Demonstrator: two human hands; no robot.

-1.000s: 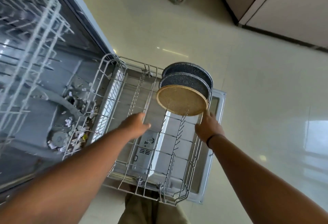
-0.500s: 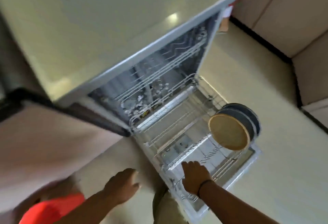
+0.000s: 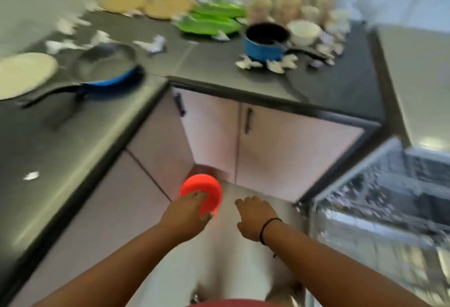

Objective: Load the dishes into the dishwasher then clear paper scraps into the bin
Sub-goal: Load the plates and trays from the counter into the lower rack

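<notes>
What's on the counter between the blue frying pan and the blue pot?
In the head view, crumpled paper scraps on bare dark counter lie between the frying pan and the pot.

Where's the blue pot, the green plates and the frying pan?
blue pot [image 3: 261,48], head view, on its blue side wall.
green plates [image 3: 207,25], head view, on the front plate's face.
frying pan [image 3: 107,64], head view, on its inside.

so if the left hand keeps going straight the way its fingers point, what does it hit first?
Probably the red bin. The left hand points up-frame with its fingertips overlapping the bin's near rim, though the blur hides whether they touch. Beyond it are the cabinet doors in the corner.
</notes>
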